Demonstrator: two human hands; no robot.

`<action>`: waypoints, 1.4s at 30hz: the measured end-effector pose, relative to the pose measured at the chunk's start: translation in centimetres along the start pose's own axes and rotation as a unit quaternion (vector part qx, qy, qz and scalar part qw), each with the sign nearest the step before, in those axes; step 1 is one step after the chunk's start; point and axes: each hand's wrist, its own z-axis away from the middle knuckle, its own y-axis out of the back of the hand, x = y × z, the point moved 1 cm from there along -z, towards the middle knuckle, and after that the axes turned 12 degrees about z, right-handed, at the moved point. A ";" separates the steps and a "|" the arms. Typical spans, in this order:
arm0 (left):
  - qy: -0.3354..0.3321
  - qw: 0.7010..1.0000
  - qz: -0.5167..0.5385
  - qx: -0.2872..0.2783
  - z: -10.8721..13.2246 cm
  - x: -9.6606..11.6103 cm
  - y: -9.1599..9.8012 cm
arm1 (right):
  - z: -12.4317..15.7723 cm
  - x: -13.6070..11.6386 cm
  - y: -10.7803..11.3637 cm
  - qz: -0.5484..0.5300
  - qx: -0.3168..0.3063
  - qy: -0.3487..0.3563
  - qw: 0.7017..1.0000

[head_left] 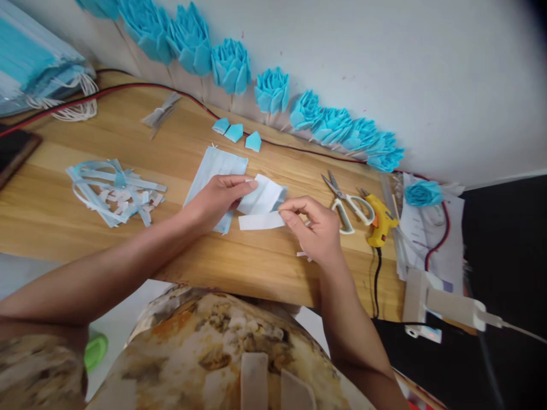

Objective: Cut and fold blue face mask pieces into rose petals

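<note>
My left hand [220,196] pinches the upper left corner of a piece of white and pale blue mask fabric [258,196] between thumb and fingers. At its lower right, my right hand [314,228] is closed, thumb against fingertips, where the fabric and a narrow white strip [260,221] meet. Which of the two layers the right fingertips grip is hard to make out. Under the left hand lies a flat light blue face mask [217,165]. White-handled scissors [342,196], blades open, rest right of the hands beside a yellow glue gun [380,222].
Several blue fabric flowers [273,91] on sticks line the wall. Small blue cut pieces [234,132] lie behind the mask. Fabric scraps [122,196] are at left, near tied strips [161,113] and bagged masks [38,62]. A red-black cable [145,85] crosses the table; a power adapter [453,304] sits right.
</note>
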 end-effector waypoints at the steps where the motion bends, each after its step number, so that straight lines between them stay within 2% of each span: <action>1: -0.001 1.000 -0.014 -0.006 0.1 0.2 -0.1 | 0.0 0.0 -0.1 0.006 0.004 -0.001 1.000; 5: -0.012 0.998 -0.063 -0.011 0.6 0.9 -0.5 | 0.0 0.1 -0.3 0.015 0.011 -0.014 1.000; 8: -0.023 0.996 -0.085 -0.012 0.6 1.0 -0.5 | 0.3 0.3 0.0 -0.021 0.009 -0.023 0.999; 12: -0.024 0.996 -0.085 -0.030 0.5 0.5 -0.3 | 0.6 0.4 0.6 -0.157 -0.059 0.021 0.986; 14: -0.011 0.996 -0.077 -0.043 0.5 0.4 -0.3 | 0.6 0.4 0.7 -0.186 -0.079 0.038 0.979; 16: 0.011 0.996 -0.075 -0.052 0.6 0.6 -0.4 | 0.5 0.3 0.6 -0.162 -0.071 0.030 0.984; 19: 0.023 0.991 -0.111 -0.067 0.8 1.0 -0.6 | 0.2 0.1 0.2 -0.061 -0.035 0.024 0.997; 23: -0.005 0.973 -0.198 -0.121 0.9 1.2 -0.8 | -0.1 -0.1 -0.2 0.055 0.011 0.079 0.995; 26: -0.007 0.965 -0.209 -0.157 0.9 1.1 -0.8 | -0.3 0.1 -0.4 0.102 0.036 0.116 0.987; 31: -0.011 0.965 -0.190 -0.178 0.9 1.1 -0.9 | -0.4 0.5 -0.6 0.125 0.042 0.127 0.983; 38: -0.005 0.963 -0.177 -0.202 0.9 0.8 -0.8 | -0.5 0.5 -0.7 0.121 0.004 0.106 0.987; 40: -0.007 0.967 -0.166 -0.195 1.0 0.7 -0.7 | -0.5 0.5 -0.6 0.121 0.006 0.087 0.989; 42: -0.012 0.976 -0.144 -0.160 0.9 0.7 -0.7 | -0.6 0.6 -0.2 0.123 0.031 0.070 0.989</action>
